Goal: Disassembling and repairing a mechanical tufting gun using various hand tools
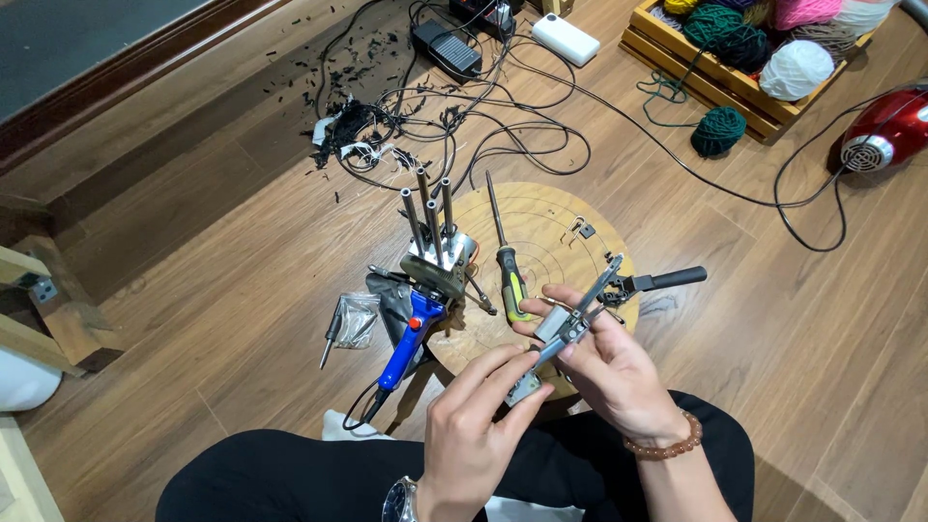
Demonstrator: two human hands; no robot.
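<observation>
Yarn crate (pixel 677 60) — red vacuum (pixel 884 135) — screwdriver (pixel 503 256).

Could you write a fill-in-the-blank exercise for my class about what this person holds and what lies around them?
1. Both hands, left hand and right hand, hold a slim ____ part.
2. The soldering iron has a ____ handle.
3. The screwdriver lies on a round ____ board.
4. The loose yarn ball on the floor is dark ____.

Missing words: metal; blue; wooden; green

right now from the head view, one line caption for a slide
Both hands, left and right, hold a small metal mechanism over a round wooden board strewn with tools.
</observation>
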